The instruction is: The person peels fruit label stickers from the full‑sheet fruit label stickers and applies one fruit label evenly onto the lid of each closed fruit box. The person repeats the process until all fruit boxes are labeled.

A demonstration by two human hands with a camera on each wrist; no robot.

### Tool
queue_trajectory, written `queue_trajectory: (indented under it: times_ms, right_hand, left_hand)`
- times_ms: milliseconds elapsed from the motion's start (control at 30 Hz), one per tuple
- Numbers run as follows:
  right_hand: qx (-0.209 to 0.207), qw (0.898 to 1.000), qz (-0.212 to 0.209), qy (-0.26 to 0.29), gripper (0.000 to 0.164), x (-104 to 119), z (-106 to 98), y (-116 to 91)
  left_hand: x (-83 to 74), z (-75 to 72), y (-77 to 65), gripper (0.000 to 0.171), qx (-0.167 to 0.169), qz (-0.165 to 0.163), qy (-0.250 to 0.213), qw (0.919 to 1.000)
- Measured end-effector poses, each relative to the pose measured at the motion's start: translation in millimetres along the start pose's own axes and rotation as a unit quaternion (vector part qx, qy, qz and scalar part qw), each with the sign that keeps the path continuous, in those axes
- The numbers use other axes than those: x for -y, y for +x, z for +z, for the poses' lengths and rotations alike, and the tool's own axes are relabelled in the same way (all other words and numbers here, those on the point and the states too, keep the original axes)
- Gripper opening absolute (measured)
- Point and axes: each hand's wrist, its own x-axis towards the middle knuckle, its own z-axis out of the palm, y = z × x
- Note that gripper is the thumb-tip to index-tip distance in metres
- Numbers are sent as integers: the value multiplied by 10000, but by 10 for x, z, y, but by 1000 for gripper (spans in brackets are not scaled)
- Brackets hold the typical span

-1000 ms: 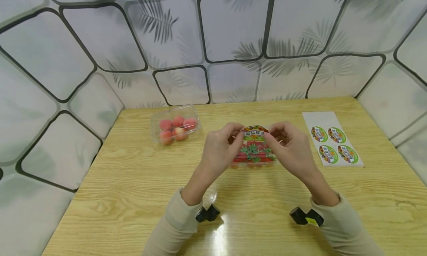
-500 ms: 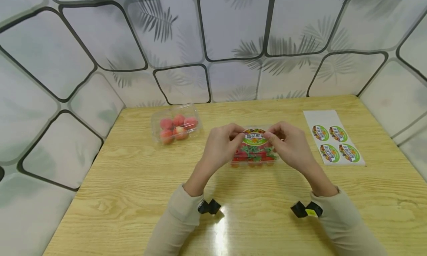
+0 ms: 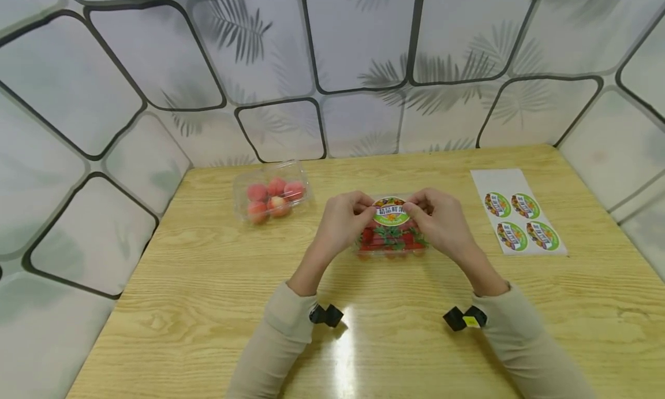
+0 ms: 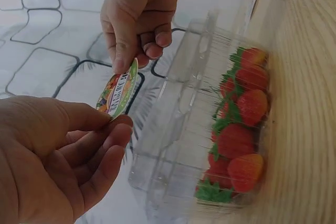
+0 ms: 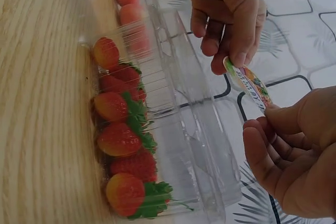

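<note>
A round green-and-red sticker (image 3: 391,211) hangs between both hands, just above a clear plastic box (image 3: 363,250) of strawberries (image 3: 393,240) in the middle of the table. My left hand (image 3: 365,206) pinches the sticker's left edge and my right hand (image 3: 415,206) pinches its right edge. From the left wrist view, the sticker (image 4: 118,88) floats clear of the shut lid of the box (image 4: 194,114). The right wrist view shows the sticker (image 5: 247,83) edge-on, apart from the lid, with the strawberries (image 5: 119,139) below it.
A second clear box of pink round fruits (image 3: 271,197) stands at the back left. A white sheet (image 3: 488,179) with several more round stickers (image 3: 519,220) lies at the right. The wooden table (image 3: 208,283) is walled in on three sides.
Both hands have drawn a little closer together and carried the sticker slightly down toward the box lid. Nothing else has moved.
</note>
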Motion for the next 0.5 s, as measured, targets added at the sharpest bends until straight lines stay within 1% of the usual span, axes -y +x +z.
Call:
queue_trajectory:
  times_ms: [100,267,500]
  right_hand:
    - [85,9999,78,43,16,-19,18,9]
    - [162,9997,146,106,15,-51,35,21]
    - [88,9997,200,108,15,-90,60,30]
  left_hand:
    - [43,15,23,12,-1,-59,-17,10000]
    - [74,29,44,11,9,-52,-71,10000]
    - [86,62,54,11,-28,-149,106,9998]
